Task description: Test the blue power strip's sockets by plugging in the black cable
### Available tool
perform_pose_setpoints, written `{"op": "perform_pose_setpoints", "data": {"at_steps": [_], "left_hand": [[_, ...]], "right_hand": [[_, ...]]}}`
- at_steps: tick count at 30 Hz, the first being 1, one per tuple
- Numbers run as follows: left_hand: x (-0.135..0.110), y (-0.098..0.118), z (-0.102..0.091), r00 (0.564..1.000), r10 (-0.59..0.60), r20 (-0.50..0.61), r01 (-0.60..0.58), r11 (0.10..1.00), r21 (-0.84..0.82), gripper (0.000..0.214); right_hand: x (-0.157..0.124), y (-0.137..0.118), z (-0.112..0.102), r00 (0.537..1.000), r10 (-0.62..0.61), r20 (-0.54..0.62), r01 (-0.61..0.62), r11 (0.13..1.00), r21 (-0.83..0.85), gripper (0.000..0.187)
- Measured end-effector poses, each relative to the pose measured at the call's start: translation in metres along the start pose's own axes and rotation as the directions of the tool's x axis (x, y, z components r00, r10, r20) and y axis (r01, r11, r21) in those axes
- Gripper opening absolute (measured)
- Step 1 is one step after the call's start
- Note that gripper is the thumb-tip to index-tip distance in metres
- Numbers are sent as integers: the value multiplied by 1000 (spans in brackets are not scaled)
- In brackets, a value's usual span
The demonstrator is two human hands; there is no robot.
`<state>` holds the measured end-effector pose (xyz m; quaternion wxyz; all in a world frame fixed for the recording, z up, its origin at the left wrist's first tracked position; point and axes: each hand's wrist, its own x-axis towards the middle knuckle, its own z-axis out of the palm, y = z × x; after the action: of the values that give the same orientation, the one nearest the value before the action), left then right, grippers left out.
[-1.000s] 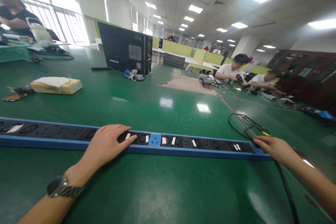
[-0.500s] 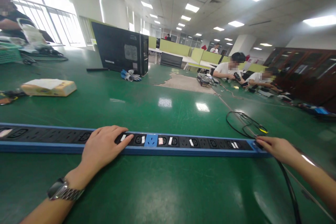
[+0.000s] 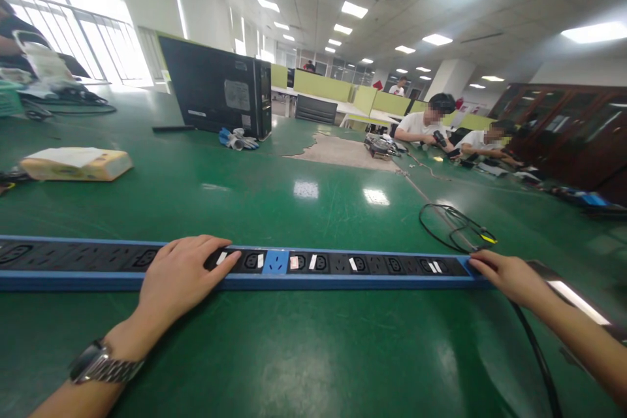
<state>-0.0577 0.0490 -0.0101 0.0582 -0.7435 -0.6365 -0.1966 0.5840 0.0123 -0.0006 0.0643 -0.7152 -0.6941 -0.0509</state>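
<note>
A long blue power strip (image 3: pixel 337 282) with a row of black sockets lies across the green table in front of me. One blue socket (image 3: pixel 275 262) sits near its middle, and small white labels mark several others. My left hand (image 3: pixel 181 268), with a metal-band watch (image 3: pixel 105 362) on the wrist, is laid over the strip left of the blue socket, its fingers over the far edge and its thumb on top. At the right end, my right hand (image 3: pixel 504 274) grips the strip with thumb and fingers and hides the tip. A black cable (image 3: pixel 536 346) runs from below that hand toward me.
A coiled black cable (image 3: pixel 458 219) lies beyond the right end. Farther back are a black computer case (image 3: pixel 215 88), gloves (image 3: pixel 238 139) and a yellow tissue pack (image 3: pixel 76 164). Two people (image 3: pixel 426 127) work at the table's far right; another person (image 3: pixel 19 32) is at far left.
The whole view has shifted slightly, so things appear a little farther left. Both hands stay on the power strip in nearly the same places.
</note>
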Motion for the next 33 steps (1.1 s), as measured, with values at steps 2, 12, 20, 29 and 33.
{"op": "perform_pose_setpoints", "data": {"at_steps": [2, 12, 20, 29, 33], "left_hand": [[0, -1, 0, 1000, -2, 2, 2, 1000, 7, 45], [3, 0, 0, 1000, -2, 17, 2, 1000, -4, 48], [2, 1, -1, 1000, -11, 21, 12, 1000, -11, 48], [2, 1, -3, 1000, -8, 18, 9, 1000, -14, 47], [2, 2, -4, 1000, -6, 26, 6, 1000, -10, 46]], "right_hand": [[0, -3, -1, 1000, -13, -4, 13, 1000, 8, 39], [10, -25, -41, 997, 38, -68, -37, 999, 17, 41], [9, -43, -21, 999, -8, 34, 7, 998, 56, 40], [11, -40, -16, 1000, 11, 26, -12, 1000, 24, 38], [7, -45, -16, 1000, -5, 11, 4, 1000, 25, 34]]}}
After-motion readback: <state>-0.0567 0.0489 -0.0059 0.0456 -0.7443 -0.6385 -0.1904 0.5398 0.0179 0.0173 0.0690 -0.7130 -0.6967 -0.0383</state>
